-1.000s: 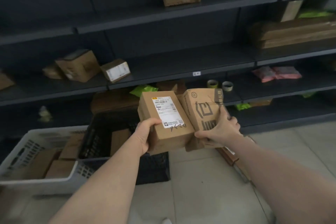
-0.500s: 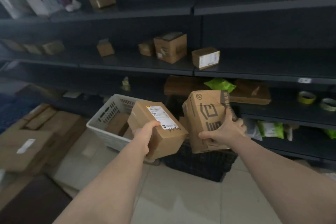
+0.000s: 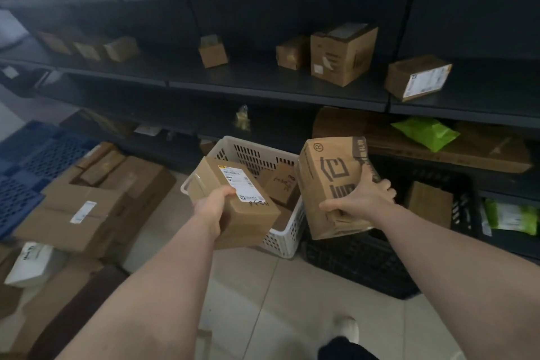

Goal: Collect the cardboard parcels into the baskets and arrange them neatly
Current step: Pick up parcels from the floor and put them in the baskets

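Left hand: the left hand (image 3: 214, 207) is gripping a labelled parcel (image 3: 248, 207) by its near end, holding it tilted over the white basket (image 3: 285, 242).
Right hand: the right hand (image 3: 359, 202) is clutching a printed parcel (image 3: 330, 181) near its bottom, holding it at 3 o'clock of the labelled one, the two parcels apart.
White basket: it is sitting on the tiled floor at mid-frame, holding brown parcels (image 3: 280, 184).
Black basket: the black basket (image 3: 365, 263) is standing just beside the white one at its 3 o'clock.
Shelves: dark shelves (image 3: 263, 79) are running across 12 o'clock, carrying small boxes.
Floor pile: cardboard boxes (image 3: 87, 207) are lying heaped at 9 o'clock.
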The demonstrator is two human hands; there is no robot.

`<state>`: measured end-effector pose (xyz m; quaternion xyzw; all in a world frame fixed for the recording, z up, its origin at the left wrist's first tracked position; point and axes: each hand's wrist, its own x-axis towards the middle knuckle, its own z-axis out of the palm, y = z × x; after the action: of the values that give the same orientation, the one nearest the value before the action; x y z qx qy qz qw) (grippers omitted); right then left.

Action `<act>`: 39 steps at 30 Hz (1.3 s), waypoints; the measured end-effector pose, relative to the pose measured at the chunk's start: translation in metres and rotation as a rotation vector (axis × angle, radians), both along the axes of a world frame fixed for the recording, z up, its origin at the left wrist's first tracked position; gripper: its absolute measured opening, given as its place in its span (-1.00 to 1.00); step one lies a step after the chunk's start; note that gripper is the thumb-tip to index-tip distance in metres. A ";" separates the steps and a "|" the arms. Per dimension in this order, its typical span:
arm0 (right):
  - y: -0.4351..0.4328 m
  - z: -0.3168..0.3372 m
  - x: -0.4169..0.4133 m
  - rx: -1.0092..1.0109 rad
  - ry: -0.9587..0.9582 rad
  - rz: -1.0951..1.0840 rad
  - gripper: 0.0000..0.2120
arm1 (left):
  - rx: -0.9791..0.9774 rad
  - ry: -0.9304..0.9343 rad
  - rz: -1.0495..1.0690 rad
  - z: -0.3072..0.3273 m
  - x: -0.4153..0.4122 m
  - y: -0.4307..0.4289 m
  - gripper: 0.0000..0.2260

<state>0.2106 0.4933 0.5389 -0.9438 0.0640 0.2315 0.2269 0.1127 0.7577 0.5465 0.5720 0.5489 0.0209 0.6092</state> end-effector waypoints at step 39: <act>0.075 -0.078 0.158 -0.089 0.347 -0.335 0.39 | -0.115 0.644 -1.026 -0.165 0.284 0.075 -0.56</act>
<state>0.3688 0.5680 0.4613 -0.8752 0.2678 0.3462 0.2058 0.3971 0.8325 0.3815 0.7074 0.3601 -0.4792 0.3746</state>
